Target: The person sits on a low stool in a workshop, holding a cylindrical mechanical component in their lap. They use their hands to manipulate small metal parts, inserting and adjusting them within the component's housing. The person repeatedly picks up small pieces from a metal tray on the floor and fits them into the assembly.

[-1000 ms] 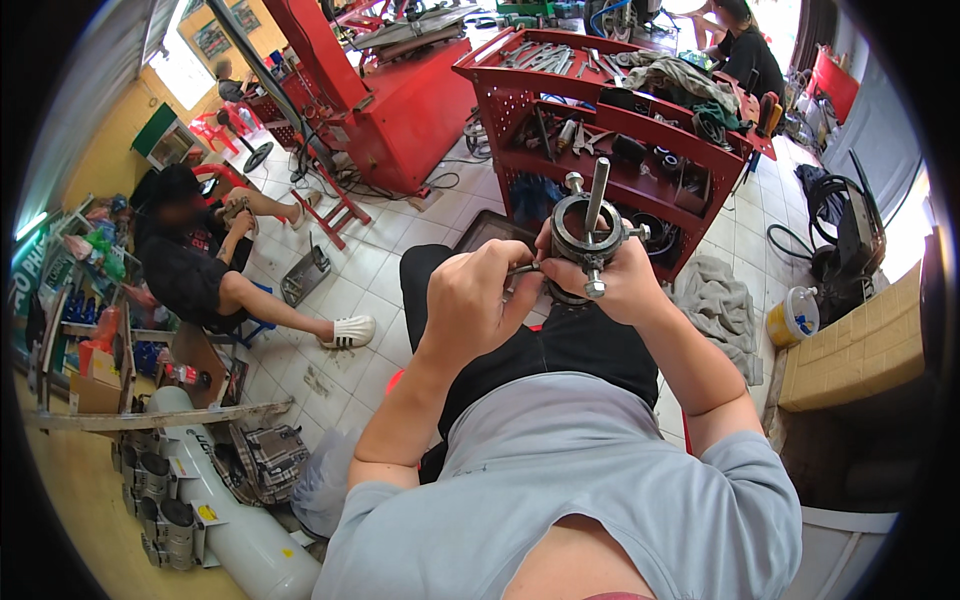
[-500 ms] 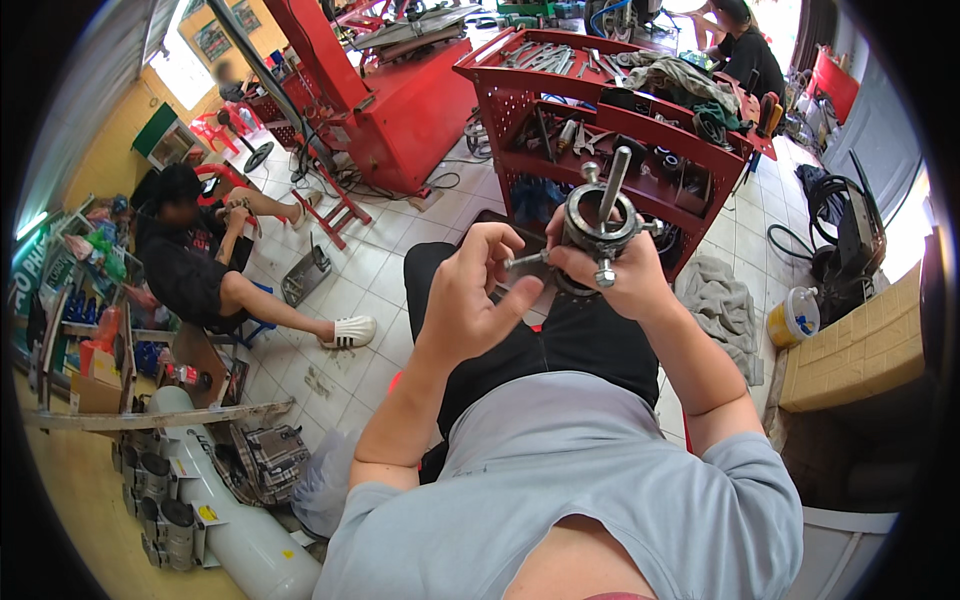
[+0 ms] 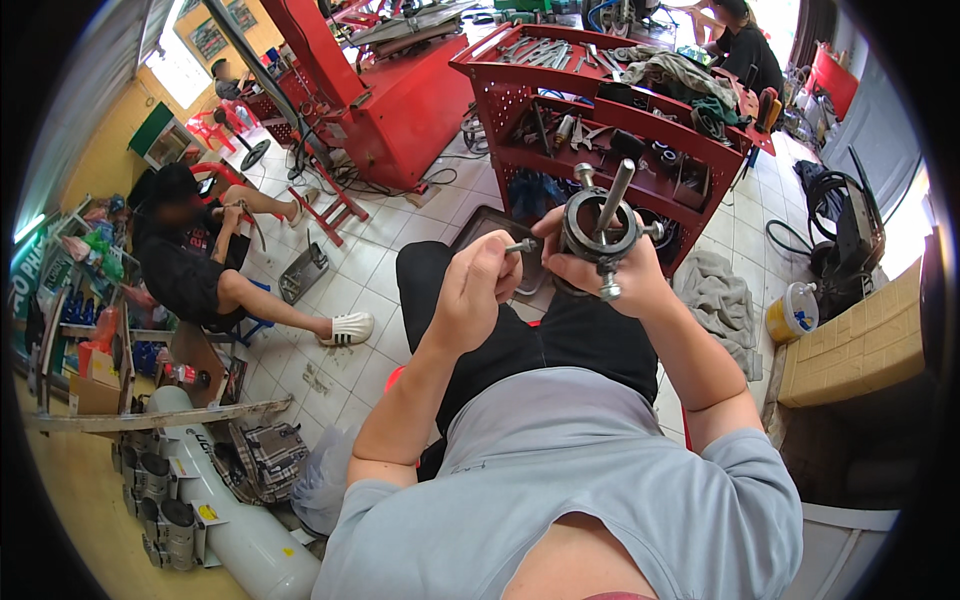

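Observation:
My right hand (image 3: 630, 292) is closed around a dark metal ring tool (image 3: 573, 232), held above my lap. Bolts stick out from the ring's side, and a bright metal rod (image 3: 620, 190) stands slightly tilted in its opening. Just left of it, my left hand (image 3: 468, 298) pinches a small silver bolt (image 3: 519, 246) between thumb and fingers. This bolt points toward the ring but is apart from it. The lower part of the tool is hidden by my right hand.
Ahead stands a red tool cart (image 3: 490, 72) with wrenches (image 3: 540, 52) and rags. A dark tray (image 3: 478, 228) lies on the floor beyond my knees. At right are a grey cloth (image 3: 715, 305) and a bucket (image 3: 796, 314). Another person (image 3: 185, 265) sits at left.
The silver bolt has come away from the ring tool and is now in my left hand. My left fingers, spread before, have closed on it. The ring tool has hardly moved.

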The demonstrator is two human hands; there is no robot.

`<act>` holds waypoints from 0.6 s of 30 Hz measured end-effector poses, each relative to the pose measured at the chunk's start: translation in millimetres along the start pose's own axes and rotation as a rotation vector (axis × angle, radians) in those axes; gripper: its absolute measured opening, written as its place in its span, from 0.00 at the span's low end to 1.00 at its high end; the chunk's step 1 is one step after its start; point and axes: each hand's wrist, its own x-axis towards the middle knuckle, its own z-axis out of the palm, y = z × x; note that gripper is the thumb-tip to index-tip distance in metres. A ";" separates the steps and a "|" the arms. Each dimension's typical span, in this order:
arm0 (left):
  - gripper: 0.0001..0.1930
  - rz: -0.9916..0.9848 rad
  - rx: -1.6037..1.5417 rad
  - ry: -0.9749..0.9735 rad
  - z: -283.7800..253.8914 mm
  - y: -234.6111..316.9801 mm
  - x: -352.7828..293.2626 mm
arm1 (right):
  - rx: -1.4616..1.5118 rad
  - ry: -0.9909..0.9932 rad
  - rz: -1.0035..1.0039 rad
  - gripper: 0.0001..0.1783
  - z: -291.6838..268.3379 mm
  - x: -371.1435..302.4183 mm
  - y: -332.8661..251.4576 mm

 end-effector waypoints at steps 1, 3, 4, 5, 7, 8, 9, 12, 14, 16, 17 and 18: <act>0.21 -0.031 -0.075 0.007 0.1 2.0 1.0 | 0.067 -0.041 0.027 0.24 0.2 0.5 -1.4; 0.21 -0.059 -0.180 0.021 -0.3 3.0 2.7 | 0.199 -0.121 0.084 0.30 0.6 0.2 -3.2; 0.21 -0.055 -0.209 0.030 -0.8 3.0 3.4 | 0.199 -0.146 0.087 0.32 1.1 -0.1 -2.4; 0.21 -0.051 -0.236 0.042 -1.7 3.2 3.7 | 0.201 -0.172 0.089 0.34 1.7 -0.2 -1.4; 0.20 -0.033 -0.297 0.035 -3.6 1.5 2.7 | 0.218 -0.233 0.123 0.33 3.5 -1.7 -6.5; 0.20 -0.029 -0.314 0.041 -3.3 1.5 2.9 | 0.217 -0.214 0.122 0.32 3.8 -1.8 -5.8; 0.20 -0.026 -0.331 0.046 -3.0 1.6 3.1 | 0.215 -0.195 0.122 0.32 4.2 -1.9 -4.0; 0.21 -0.024 -0.343 0.027 -5.8 -2.3 3.9 | 0.325 -0.128 0.208 0.17 6.2 -1.5 -5.5; 0.21 -0.064 -0.317 0.027 -3.1 -1.1 3.6 | 0.365 -0.137 0.179 0.17 6.0 -1.1 -1.3; 0.20 -0.075 -0.307 0.024 -1.5 -1.9 3.8 | 0.330 -0.160 0.127 0.23 5.3 -2.0 3.1; 0.20 -0.066 -0.309 0.023 -1.7 -3.4 3.8 | 0.277 -0.179 0.090 0.29 4.8 -2.5 4.6; 0.20 -0.057 -0.311 0.022 -1.9 -4.2 3.9 | 0.231 -0.179 0.086 0.29 3.8 -3.4 2.8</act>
